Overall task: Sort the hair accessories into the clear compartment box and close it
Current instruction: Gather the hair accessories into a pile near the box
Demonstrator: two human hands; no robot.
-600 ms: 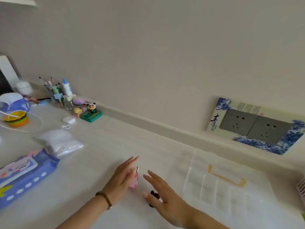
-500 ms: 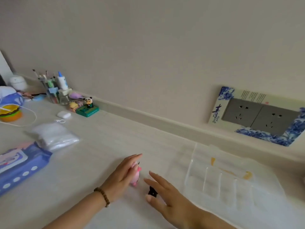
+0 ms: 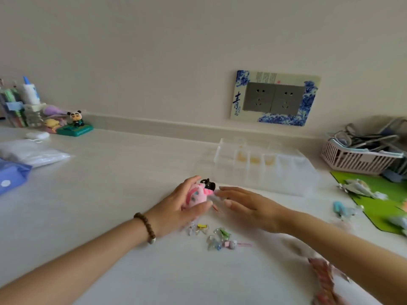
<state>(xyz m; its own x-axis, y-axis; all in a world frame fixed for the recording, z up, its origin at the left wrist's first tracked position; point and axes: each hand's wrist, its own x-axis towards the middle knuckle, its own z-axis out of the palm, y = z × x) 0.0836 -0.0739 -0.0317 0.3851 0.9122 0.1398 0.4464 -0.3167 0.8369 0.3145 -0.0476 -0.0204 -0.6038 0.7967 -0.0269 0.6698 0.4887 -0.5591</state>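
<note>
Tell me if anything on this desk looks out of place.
Nothing looks broken, but small clips lie scattered loose on the table by the left hand, and a blue clip sits apart beside the green mat. The box shows yellowish patches near its back; what they are I cannot tell.

Plain beige wall (image 3: 154, 51), framed double socket (image 3: 274, 98), pale desk (image 3: 110, 172).

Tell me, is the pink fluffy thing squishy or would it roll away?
The pink plush looks fuzzy and lumpy, so probably soft, light, unlikely to roll. Its black clip looks hard, likely the stiff part.
</note>
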